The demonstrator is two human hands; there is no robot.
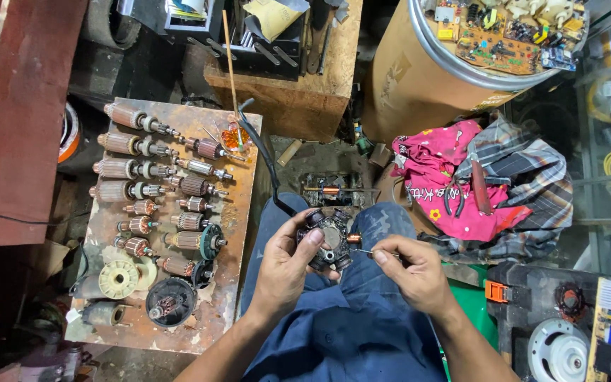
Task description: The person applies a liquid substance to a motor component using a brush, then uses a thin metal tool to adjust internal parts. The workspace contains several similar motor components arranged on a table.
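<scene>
My left hand (286,263) grips a dark round motor part (328,239) with a copper coil on its right side, held over my lap in blue trousers. The thumb lies across the part's face. My right hand (414,271) is just right of the part, fingers pinched on a thin metal tool or wire (366,251) whose tip points at the copper coil. A black cable (263,157) runs from the part's upper left toward the bench behind.
A rusty board (238,212) at my left carries several motor armatures (136,147) and fan parts. Ahead stand a wooden bench (312,92) and a cardboard drum (419,78) topped with circuit boards. Pink and plaid cloths (475,184) lie at right.
</scene>
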